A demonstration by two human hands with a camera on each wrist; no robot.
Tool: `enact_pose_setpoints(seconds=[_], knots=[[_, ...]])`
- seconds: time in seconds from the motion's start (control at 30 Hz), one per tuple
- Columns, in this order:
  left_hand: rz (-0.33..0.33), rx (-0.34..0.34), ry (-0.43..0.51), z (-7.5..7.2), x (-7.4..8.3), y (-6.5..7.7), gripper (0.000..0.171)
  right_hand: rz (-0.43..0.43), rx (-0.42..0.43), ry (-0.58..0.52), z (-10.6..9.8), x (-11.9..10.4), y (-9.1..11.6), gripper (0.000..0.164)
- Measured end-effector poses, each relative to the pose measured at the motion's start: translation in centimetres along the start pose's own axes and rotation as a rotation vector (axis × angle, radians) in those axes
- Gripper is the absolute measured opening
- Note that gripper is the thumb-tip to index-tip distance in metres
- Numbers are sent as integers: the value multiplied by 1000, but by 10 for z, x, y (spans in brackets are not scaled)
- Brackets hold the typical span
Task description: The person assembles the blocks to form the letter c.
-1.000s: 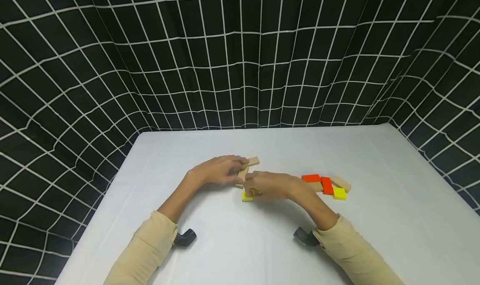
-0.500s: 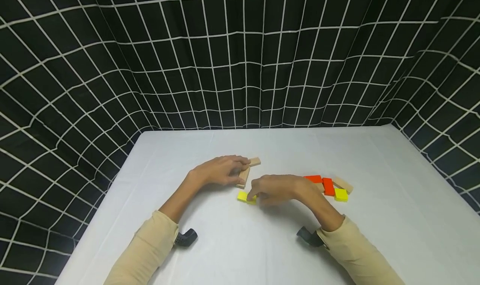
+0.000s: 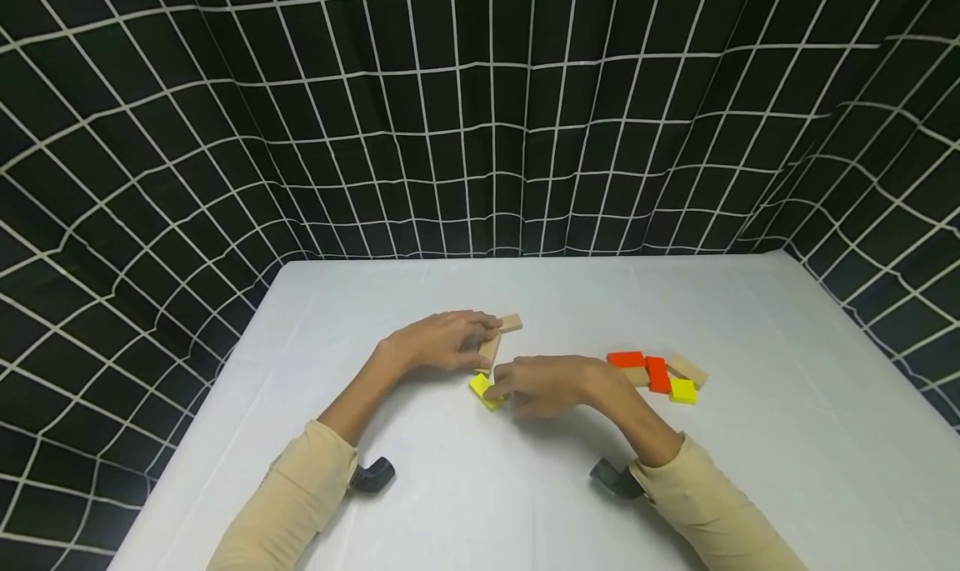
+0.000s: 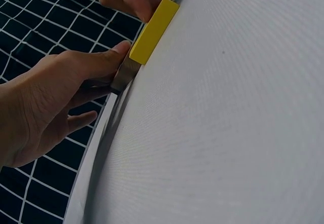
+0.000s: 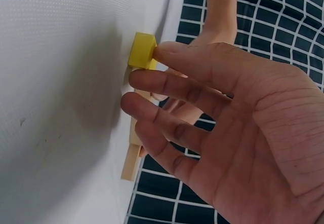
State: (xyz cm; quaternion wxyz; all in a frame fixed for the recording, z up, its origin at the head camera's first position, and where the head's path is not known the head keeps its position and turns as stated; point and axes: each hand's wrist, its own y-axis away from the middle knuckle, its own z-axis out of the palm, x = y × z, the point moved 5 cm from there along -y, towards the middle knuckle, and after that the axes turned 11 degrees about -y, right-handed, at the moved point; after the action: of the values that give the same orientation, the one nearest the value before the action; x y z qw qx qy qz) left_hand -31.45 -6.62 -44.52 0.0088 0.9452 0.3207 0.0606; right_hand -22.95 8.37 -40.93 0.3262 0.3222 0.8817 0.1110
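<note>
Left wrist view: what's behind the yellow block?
Past the lower end of the yellow block, part of a wooden block shows. Whatever the yellow block covers can't be seen.

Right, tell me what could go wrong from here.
The yellow block at the right grip sits close to the near end of the wooden block in the left grip, so a clumsy push could knock both askew. The far wooden block, beside the left grip, might get nudged too.
</note>
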Motion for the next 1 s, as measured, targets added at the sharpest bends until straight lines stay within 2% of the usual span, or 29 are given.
enact_pose_setpoints(seconds=[0.17,0.4,0.67,0.83,1.0], knots=[[-3,-5,7,-1,1,0,60,12,3,-20,0,-1,0,45],[12,1,15,-2,3,0,48,43,15,-48,0,1,1,48],[-21,-7,35,-1,-1,0,46,33,4,-52,0,-1,-1,43],[-19,-20,22,0,0,0,50,39,5,-47,0,-1,-2,44],[-7,-19,9,-2,2,1,66,46,21,-41,-2,-1,1,42]])
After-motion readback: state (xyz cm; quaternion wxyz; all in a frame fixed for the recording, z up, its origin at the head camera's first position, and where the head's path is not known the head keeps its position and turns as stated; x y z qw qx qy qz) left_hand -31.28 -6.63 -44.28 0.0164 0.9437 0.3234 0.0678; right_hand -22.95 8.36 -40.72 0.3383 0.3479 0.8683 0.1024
